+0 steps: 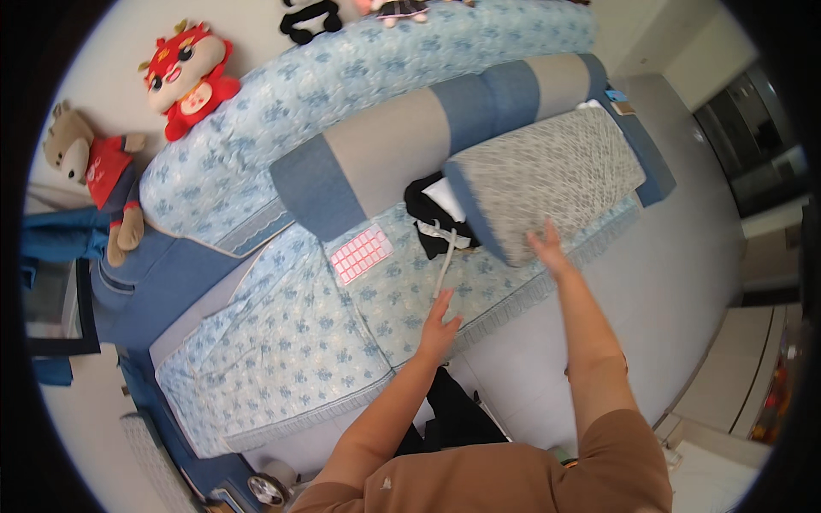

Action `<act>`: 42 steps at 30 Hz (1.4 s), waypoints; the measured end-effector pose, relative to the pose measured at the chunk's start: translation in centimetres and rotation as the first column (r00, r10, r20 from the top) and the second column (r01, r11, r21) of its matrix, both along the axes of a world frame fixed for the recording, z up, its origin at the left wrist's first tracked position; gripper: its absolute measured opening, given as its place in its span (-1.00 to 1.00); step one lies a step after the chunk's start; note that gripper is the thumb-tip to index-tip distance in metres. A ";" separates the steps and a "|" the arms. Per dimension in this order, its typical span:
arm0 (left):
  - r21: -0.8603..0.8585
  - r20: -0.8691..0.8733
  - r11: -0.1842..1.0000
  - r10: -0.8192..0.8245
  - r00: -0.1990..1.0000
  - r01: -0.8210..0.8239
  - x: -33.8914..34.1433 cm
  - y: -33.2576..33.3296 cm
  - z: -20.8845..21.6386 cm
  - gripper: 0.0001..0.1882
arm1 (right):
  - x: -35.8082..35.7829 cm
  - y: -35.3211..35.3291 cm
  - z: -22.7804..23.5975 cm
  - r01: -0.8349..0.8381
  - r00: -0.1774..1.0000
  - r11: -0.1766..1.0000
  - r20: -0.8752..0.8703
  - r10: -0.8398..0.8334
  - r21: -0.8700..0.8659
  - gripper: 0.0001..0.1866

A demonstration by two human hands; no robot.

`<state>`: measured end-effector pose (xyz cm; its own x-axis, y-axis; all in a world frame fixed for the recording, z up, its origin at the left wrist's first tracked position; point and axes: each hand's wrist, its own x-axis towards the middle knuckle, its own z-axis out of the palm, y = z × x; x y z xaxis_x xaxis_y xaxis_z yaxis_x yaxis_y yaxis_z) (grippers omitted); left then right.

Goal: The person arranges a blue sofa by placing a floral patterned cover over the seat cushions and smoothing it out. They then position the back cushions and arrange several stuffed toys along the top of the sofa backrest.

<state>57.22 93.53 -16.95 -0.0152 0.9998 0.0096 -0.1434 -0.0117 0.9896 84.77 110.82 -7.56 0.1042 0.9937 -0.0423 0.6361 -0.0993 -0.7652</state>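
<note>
My right hand [548, 248] is open, its fingers spread at the front edge of a large grey textured cushion [547, 175] with a blue side. Whether the fingertips press on it I cannot tell. Lower and to the left, my left hand [440, 328] reaches over the sofa's front with fingers apart. Close to its fingertips ends a pale cord [446, 261], which runs up to a bundle of black cloth [425, 202]. White fabric [444, 202] shows in that bundle, partly hidden by the cushion. A sheet of red-framed white labels [361, 255] lies left of the bundle.
The L-shaped sofa has a blue floral cover [282, 342] with a fringed edge. Blue-and-beige back cushions [389, 141] line its rear. A red plush toy [188, 81], a plush bear [103, 171] and a plush panda [310, 19] sit along the top. Cabinets [723, 368] stand at right.
</note>
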 end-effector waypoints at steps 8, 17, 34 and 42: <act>-0.452 0.022 0.856 0.291 0.957 -0.250 -15.6 -8.2 -14.6 -0.42 | -4.5 2.6 -17.0 0.102 0.992 0.992 0.061 -0.107 0.080 -0.10; -0.724 0.098 0.612 0.549 0.830 -0.319 -21.8 -14.2 -19.7 -0.41 | -14.1 3.9 -16.2 0.033 0.822 0.845 0.466 -0.326 0.533 -0.63; -0.758 0.237 0.607 0.597 0.767 -0.238 -25.5 -12.9 -24.4 -0.47 | -36.7 4.7 -37.9 0.056 0.489 0.773 -0.658 -0.572 -0.631 -0.68; -0.774 0.259 0.591 0.621 0.740 -0.225 -27.2 -14.8 -25.5 -0.47 | -36.3 5.8 -38.3 0.084 0.539 0.867 -0.710 -0.454 -0.491 -0.68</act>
